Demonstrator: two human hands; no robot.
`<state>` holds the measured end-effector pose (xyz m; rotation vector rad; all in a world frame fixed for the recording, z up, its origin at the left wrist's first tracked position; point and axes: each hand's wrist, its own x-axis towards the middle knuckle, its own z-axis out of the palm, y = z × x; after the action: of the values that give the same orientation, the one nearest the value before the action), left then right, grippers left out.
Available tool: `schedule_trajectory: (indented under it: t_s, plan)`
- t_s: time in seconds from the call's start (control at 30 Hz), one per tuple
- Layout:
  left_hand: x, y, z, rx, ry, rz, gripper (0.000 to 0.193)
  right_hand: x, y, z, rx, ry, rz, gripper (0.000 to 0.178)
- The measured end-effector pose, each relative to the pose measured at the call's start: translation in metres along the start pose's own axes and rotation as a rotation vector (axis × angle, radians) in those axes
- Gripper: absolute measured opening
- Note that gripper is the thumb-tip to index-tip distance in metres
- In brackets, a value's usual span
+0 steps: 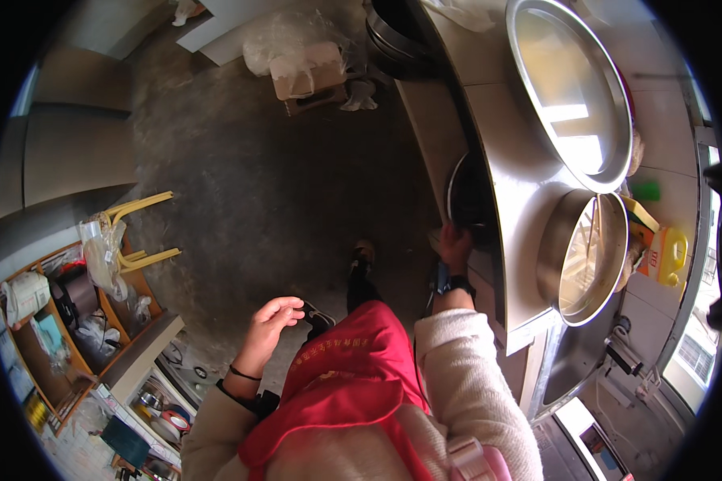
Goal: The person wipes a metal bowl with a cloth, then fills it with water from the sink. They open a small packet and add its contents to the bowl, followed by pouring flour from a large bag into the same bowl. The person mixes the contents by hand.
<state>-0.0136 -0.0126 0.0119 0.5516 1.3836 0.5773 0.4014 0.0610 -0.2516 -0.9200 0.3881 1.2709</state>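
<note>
Low beside the counter's front edge, my right hand (pixel 456 247) is closed at the near rim of a dark round pan (pixel 467 196). The counter hides part of that pan, and shadow blurs my fingertips. My left hand (pixel 273 325) hangs over the floor in front of my red apron (pixel 349 361), fingers loosely stretched and nothing visible in them. On the counter (pixel 497 136) sit a large shallow metal basin (pixel 529 96), with pale liquid and bright reflections inside, and a deeper round metal pot (pixel 557 248) nearer me.
Dark stacked pans (pixel 397 40) stand beside the counter's far end. A low stool (pixel 309 72) with plastic bags is on the floor ahead. Yellow chair legs (pixel 148 258) stick out from a cluttered wooden shelf (pixel 96 353) at left. A yellow jug (pixel 667 255) and sink (pixel 573 353) lie right.
</note>
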Motion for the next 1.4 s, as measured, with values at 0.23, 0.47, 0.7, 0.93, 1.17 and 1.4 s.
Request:
schedule_trajectory:
  t_s: [0.23,0.47,0.7,0.93,1.17,1.4]
  plan:
    - [-0.043,-0.028,-0.050,-0.166,0.089,-0.016,0.024,-0.118,0.079,0.060,-0.416,0.148,0.257,0.010]
    - [-0.132,-0.074,-0.119,-0.278,0.258,0.122,0.025,-0.234,0.184,0.105,-0.845,-0.263,0.462,0.017]
    - [-0.235,-0.129,-0.176,-0.433,0.481,0.232,0.026,-0.347,0.268,0.145,-1.007,-0.491,0.647,0.016]
    - [-0.304,-0.157,-0.214,-0.517,0.641,0.365,0.026,-0.433,0.326,0.168,-0.974,-0.672,0.736,0.013]
    - [-0.327,-0.137,-0.210,-0.483,0.725,0.450,0.030,-0.452,0.353,0.212,-1.064,-0.884,0.621,0.008]
    - [-0.322,-0.064,-0.229,-0.371,0.815,0.580,0.040,-0.465,0.340,0.276,-1.141,-1.038,0.462,0.012]
